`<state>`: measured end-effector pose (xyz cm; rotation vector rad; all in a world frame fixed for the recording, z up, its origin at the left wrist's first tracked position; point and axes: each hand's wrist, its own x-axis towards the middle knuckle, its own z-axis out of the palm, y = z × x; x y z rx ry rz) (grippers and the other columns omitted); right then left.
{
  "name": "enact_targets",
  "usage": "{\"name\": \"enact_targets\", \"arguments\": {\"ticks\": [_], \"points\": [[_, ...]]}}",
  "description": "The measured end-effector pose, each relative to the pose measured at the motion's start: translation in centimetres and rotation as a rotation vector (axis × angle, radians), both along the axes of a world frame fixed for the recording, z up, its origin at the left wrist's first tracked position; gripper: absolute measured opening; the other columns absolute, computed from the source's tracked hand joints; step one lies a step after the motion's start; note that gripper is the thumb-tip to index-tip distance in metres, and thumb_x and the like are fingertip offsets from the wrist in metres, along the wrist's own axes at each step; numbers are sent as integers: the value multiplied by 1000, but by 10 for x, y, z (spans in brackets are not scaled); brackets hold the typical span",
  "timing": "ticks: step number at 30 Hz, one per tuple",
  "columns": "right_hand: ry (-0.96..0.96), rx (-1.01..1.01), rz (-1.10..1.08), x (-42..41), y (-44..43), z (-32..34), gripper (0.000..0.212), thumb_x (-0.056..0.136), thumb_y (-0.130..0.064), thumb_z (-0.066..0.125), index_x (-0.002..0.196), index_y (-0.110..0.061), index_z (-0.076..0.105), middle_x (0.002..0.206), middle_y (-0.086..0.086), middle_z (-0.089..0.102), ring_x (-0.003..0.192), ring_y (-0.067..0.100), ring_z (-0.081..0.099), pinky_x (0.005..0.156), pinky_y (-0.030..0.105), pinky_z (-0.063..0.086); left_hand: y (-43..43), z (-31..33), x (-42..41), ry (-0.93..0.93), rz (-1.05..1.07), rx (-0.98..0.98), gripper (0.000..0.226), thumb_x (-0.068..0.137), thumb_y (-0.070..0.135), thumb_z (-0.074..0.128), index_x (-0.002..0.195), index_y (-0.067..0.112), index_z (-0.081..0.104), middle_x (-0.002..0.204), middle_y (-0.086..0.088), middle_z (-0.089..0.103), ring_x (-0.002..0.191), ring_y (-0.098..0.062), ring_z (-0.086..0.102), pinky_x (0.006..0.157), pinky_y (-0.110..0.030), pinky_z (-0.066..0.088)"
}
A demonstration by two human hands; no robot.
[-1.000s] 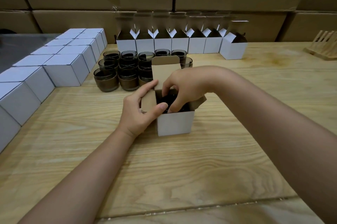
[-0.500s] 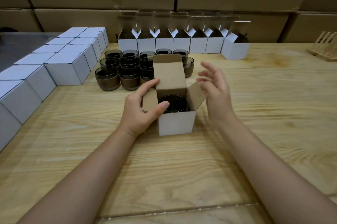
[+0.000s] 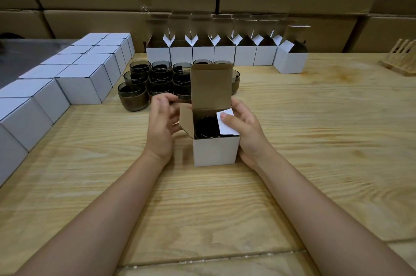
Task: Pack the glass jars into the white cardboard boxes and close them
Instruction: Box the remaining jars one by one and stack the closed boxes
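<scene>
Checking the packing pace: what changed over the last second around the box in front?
The right hand let go of the jar inside the box, drew back, then returned; its thumb now folds the right flap in over the jar. The left hand let go of the left flap and sits beside it. Box, back lid and loose jars stayed put.

The pale wooden table (image 3: 315,140) carries a white cardboard box (image 3: 215,152) in the grip, lid up. Just beyond the grip and to its left stand dark glass jars (image 3: 132,98); farther back, a row of open white boxes (image 3: 225,55). Well left of the grip run closed white boxes (image 3: 83,86); far right, a wooden rack (image 3: 398,68).
</scene>
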<state>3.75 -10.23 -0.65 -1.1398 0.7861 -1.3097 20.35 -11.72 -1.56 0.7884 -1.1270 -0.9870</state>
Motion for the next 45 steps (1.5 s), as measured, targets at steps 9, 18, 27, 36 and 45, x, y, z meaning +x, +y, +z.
{"name": "enact_targets", "arguments": {"ticks": [9,18,27,36,45], "points": [[30,-130,-54,1,1,-2,24,85,-11,57,105,-24,60,99,5,65,93,24,62,81,42,51,8,1,-18,-151,-206,-62,27,77,10,56,104,8,54,96,-6,63,88,-12,62,77,-26,50],[221,-271,-273,-6,21,0,34,80,-46,45,94,-26,69,111,12,55,108,14,54,83,19,44,12,0,-20,-158,-93,-81,23,78,10,55,91,16,37,96,-9,62,85,-6,64,74,-21,51],[349,-424,-367,-8,26,-4,16,81,-25,64,97,-20,67,89,12,52,84,7,51,75,19,45,12,-2,-17,-147,-120,-81,7,79,9,41,78,13,35,92,-4,66,87,-9,62,70,-19,47],[549,-575,-417,-15,26,-7,27,84,-29,60,102,-10,67,93,-2,56,86,15,57,74,34,53,17,-1,-16,-282,-77,-135,38,70,46,55,79,17,33,100,-6,63,93,-14,56,77,-29,41],[614,-628,-478,-14,25,-6,25,87,-26,59,103,-10,68,86,-8,57,80,19,57,65,36,54,16,1,-17,-326,-3,-126,36,73,49,54,82,22,33,103,-19,64,88,-32,56,78,-44,45]]}}
